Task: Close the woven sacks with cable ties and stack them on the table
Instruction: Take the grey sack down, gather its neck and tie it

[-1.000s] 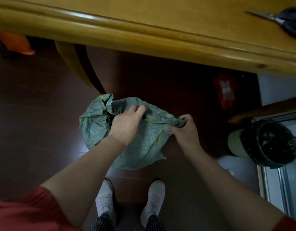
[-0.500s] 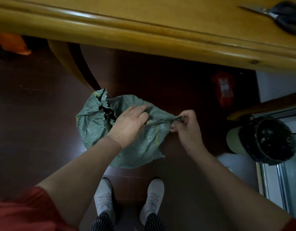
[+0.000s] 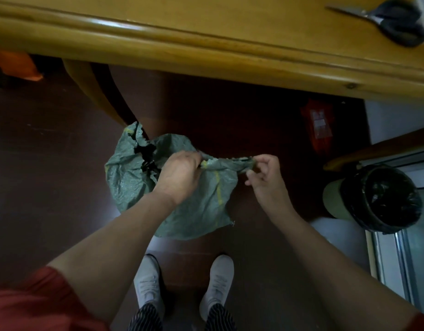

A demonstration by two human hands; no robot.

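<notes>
I log left hand (image 3: 180, 177) curled round the gathered neck of the woven sack (image 3: 196, 211), right hand (image 3: 266, 180) pinching its twisted tip, down short of the table (image 3: 206, 44) near edge; a slack pinch could let it unfurl.

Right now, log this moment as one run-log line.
left hand: grips sack neck | right hand: pinches neck end | sack: not on table | cable tie: cannot tell
</notes>
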